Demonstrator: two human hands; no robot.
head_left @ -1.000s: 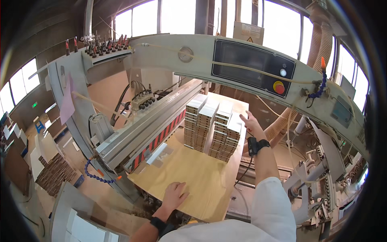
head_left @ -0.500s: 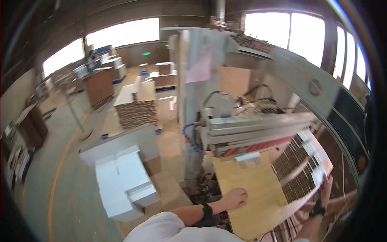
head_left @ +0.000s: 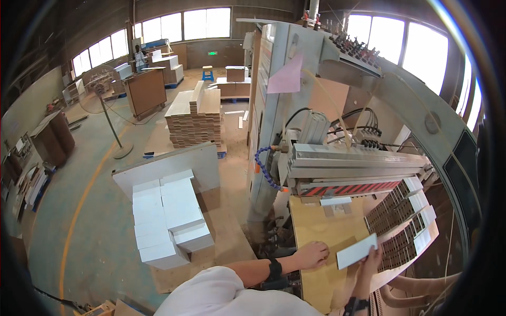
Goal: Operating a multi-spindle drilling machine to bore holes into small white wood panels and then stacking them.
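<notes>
My right hand grips a small white rectangular board by its right end. The board is tilted above the yellow worktable of a machine. My left hand lies on the worktable, left of the board, its fingers curled in and nothing visible in them. To the right of the right hand, upright rows of thin boards with white faces stand packed on the table's right side. A small white strip lies at the far edge of the worktable, under the machine's beam.
The machine's metal beam with a red-and-black striped guard spans the table's far side. A blue coiled hose hangs at its left. Left of me stand stacked white boards; farther back are a brown board stack and a fan.
My right hand has moved left from the rows of boards and now holds a white board over the table. The left hand stays on the table. The view has shifted slightly.
</notes>
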